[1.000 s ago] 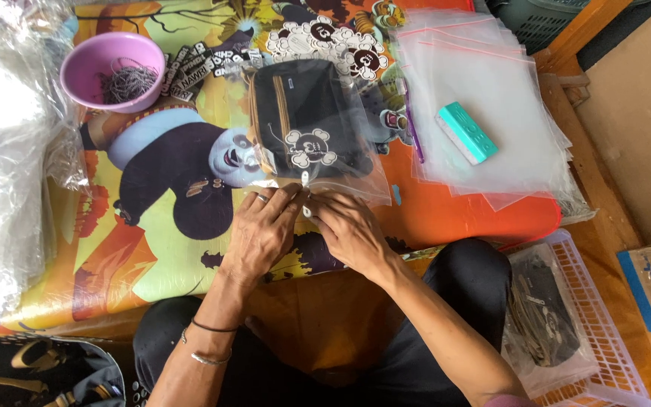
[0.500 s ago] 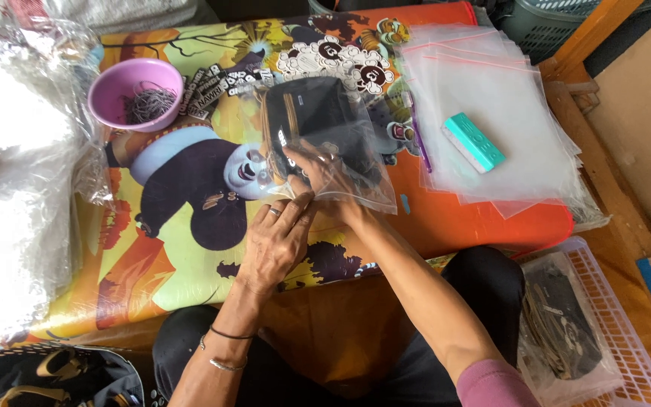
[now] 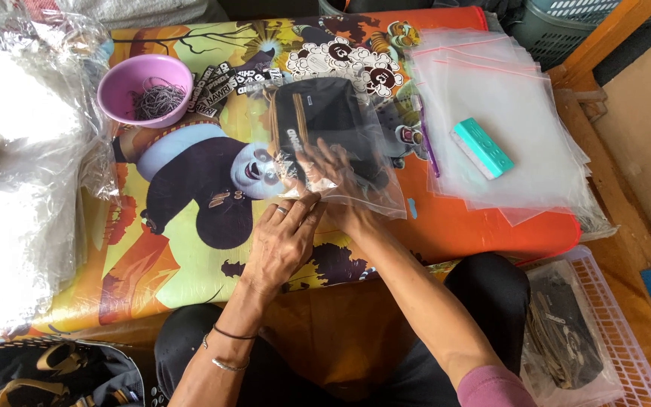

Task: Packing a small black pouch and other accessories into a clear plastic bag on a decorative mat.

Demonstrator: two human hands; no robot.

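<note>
ring on the left grip (image 3: 280,241), two thin wrist bands, pink right sleeve (image 3: 491,386), dark trousers (image 3: 491,294)

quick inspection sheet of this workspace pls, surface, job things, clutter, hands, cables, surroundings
surface: low table under a bright cartoon-print cover.
job's things: black pouch inside a clear zip bag.
clutter: stack of empty zip bags with a teal block on top; purple bowl of dark wire bits; printed tags.
hands: left hand at the bag's near edge; right hand flat on the bag.
cables: nothing seen.
surroundings: basket of bagged pouches at right; plastic sheeting at left.
</note>
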